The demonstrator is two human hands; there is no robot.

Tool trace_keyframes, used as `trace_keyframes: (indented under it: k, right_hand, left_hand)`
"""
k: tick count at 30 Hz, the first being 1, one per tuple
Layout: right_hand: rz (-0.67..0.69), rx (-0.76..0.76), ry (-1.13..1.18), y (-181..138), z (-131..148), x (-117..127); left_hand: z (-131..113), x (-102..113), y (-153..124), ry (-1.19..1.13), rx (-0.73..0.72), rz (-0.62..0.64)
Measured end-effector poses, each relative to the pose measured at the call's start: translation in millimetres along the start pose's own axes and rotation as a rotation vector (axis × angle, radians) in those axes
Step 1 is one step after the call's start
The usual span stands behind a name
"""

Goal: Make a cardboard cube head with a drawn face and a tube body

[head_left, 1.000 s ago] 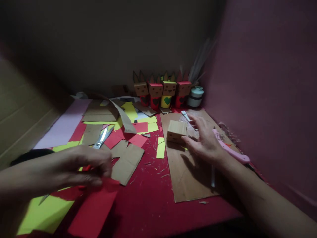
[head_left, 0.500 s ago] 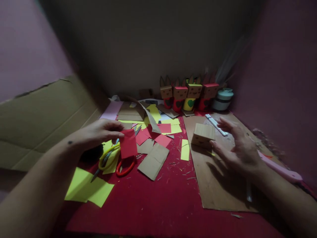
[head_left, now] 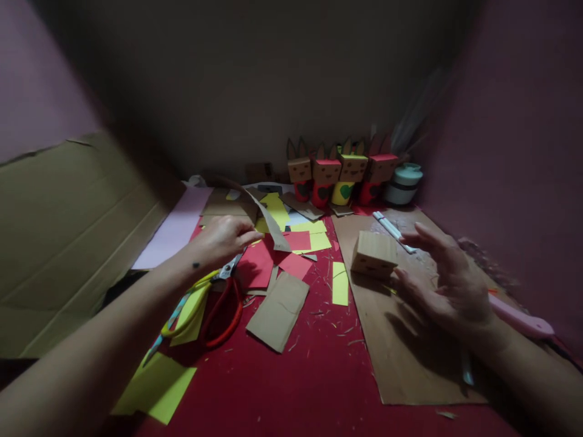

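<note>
My left hand (head_left: 228,235) hangs over the paper pile, fingers curled together; what they pinch, if anything, is hidden. Just below it lies a red paper piece (head_left: 257,266). Scissors with one yellow and one red handle (head_left: 228,318) rest under that wrist, beside a striped pencil (head_left: 169,321). My right hand (head_left: 444,282) is open, its thumb close to the corner of a small cardboard box (head_left: 374,252) with a dark face drawn on its front. The box sits on a brown board (head_left: 423,364).
Several box-headed figures with ears (head_left: 344,170) stand at the back beside a pale blue lidded jar (head_left: 404,184). Nearer lie a cardboard rectangle (head_left: 279,312), a yellow strip (head_left: 339,284), white sticks (head_left: 392,229) and a pink-handled tool (head_left: 523,318). Large cardboard (head_left: 68,243) leans at left.
My left hand moved right and away from me; the red paper it held no longer hangs from its fingers. The scissors are now more exposed. The right hand stays by the box; the view shifted slightly.
</note>
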State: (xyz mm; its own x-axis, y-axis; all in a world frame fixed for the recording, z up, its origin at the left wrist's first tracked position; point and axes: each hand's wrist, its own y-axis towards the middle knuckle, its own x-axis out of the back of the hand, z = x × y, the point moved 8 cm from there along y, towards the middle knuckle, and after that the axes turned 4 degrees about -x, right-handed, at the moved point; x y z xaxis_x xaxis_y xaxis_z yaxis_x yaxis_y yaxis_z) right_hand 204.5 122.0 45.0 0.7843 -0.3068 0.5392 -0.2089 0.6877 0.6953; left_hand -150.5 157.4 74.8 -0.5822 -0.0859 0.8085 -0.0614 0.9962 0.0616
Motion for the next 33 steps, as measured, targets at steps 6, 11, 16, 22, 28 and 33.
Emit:
trace_keyframes:
  k: [6, 11, 16, 22, 28, 33]
  right_hand:
    - [-0.033, 0.005, -0.013, -2.7, 3.6, 1.9]
    - [-0.060, 0.009, -0.054, -2.4, 8.1, 2.2]
    - [-0.040, -0.003, -0.016, -1.3, 7.9, 0.7]
    - [-0.101, -0.002, 0.159, -15.2, 14.7, 9.7]
    - [0.276, -0.329, 0.569, -6.9, 50.2, -28.7]
    - [0.740, -0.771, 1.131, -18.7, 87.8, -91.1]
  left_hand:
    - [19.8, -27.1, 7.8, -0.235, 0.181, 0.045]
    - [28.9, -61.5, 26.2, -0.438, 0.249, 0.093]
    - [18.1, -53.3, 14.9, -0.690, 0.195, -0.048]
    - [-8.6, -39.8, -31.4, -0.995, 0.080, -0.214]
    - [-38.5, -74.9, -79.9, -1.236, 0.088, -0.222]
    - [-58.2, -118.3, -108.9, -1.428, 0.219, -0.046]
